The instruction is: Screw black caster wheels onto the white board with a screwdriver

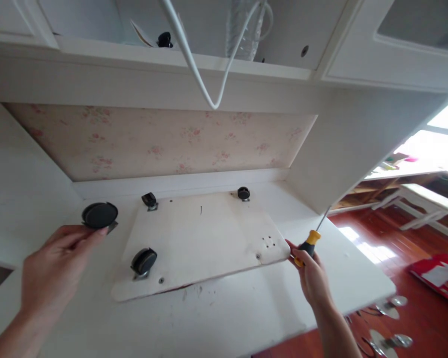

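Note:
My left hand (56, 263) pinches a black caster wheel (100, 215) by its metal plate, held up left of the white board (209, 233). In my right hand (309, 268) is a screwdriver (310, 242) with a yellow and black handle, its shaft pointing up and right. That hand is at the board's right front corner; whether it touches the board I cannot tell. Three casters stand on the board: one at the back left (149, 200), one at the back right (243, 193) and one at the front left (144, 261). Several screw holes (269, 241) show near the right front corner.
The board lies on a white desktop (246, 303) under a cabinet shelf (182, 57). A white cable (214, 104) hangs down in front. On the right are a red floor (381, 233), a white stool (429, 204), a red case (438, 278) and lamp-like fittings (390, 343).

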A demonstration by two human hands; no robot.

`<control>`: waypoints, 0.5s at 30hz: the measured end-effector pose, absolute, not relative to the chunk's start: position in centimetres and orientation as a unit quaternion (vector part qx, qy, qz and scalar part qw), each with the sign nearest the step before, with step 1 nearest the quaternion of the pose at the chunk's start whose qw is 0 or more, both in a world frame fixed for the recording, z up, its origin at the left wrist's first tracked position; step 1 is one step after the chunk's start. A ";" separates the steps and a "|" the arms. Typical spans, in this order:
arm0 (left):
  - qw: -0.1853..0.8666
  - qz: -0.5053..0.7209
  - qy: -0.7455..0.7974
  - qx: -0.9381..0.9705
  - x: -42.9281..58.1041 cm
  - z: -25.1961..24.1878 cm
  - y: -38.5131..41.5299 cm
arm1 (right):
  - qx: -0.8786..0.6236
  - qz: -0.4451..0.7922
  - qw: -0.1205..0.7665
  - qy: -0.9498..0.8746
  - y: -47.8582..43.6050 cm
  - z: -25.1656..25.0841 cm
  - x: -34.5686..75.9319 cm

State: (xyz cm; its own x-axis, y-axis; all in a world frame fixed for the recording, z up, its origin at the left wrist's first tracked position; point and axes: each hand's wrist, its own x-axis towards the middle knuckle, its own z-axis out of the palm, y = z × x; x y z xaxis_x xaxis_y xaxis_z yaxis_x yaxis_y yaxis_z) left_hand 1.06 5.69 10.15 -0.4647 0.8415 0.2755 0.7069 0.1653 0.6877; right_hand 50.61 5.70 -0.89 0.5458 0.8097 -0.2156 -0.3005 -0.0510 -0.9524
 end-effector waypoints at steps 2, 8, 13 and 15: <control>0.039 0.420 0.750 0.509 5.6 11.0 3.6 | -0.598 0.421 0.642 -0.232 5.7 -0.9 50.8; 0.096 0.458 0.584 0.663 19.1 7.6 3.0 | -0.599 0.432 0.629 -0.243 5.4 -1.0 51.4; 0.117 0.426 0.529 0.725 27.2 5.0 4.6 | -0.586 0.449 0.629 -0.243 4.8 -0.5 51.2; 0.109 0.398 0.531 0.740 29.2 4.7 5.3 | -0.581 0.458 0.628 -0.242 4.4 -0.3 50.9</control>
State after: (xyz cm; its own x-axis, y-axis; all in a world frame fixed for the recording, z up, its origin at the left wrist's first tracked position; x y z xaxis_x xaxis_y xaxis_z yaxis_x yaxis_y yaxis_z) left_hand 29.16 5.29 4.66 0.1192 0.8723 0.4742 0.6989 -0.4130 0.5840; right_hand 50.93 4.38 -0.35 0.4640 0.8558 -0.2287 -0.2941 -0.0947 -0.9511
